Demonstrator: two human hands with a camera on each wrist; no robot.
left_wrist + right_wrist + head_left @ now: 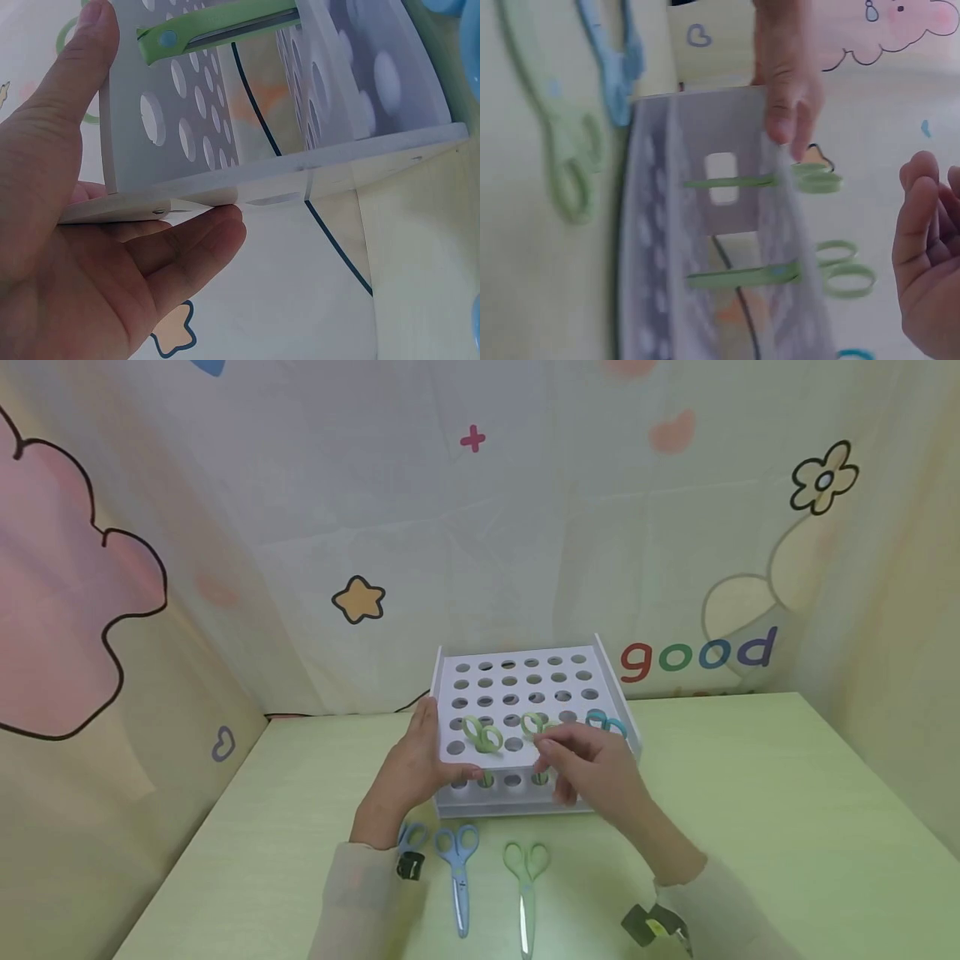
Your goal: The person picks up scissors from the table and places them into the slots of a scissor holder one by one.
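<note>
My left hand (412, 760) grips the left side of a white rack (525, 756) with rows of round holes. Its thumb lies along the front edge of the top panel, fingers against the side panel. Two green-handled scissors (482, 735) (847, 279) stand handles up in the front holes; in the right wrist view their blades pass down between the panels. Teal-handled scissors (606, 723) are in the rack at the right, partly hidden. My right hand (600, 768) hovers over the front right of the rack, fingers loosely bent, holding nothing, apart from the green handles.
Blue scissors (458, 877) and green scissors (526, 893) lie on the table (247, 860) before the rack. Another blue pair (415, 835) is partly hidden by the left wrist. A printed curtain (480, 543) hangs close behind the rack.
</note>
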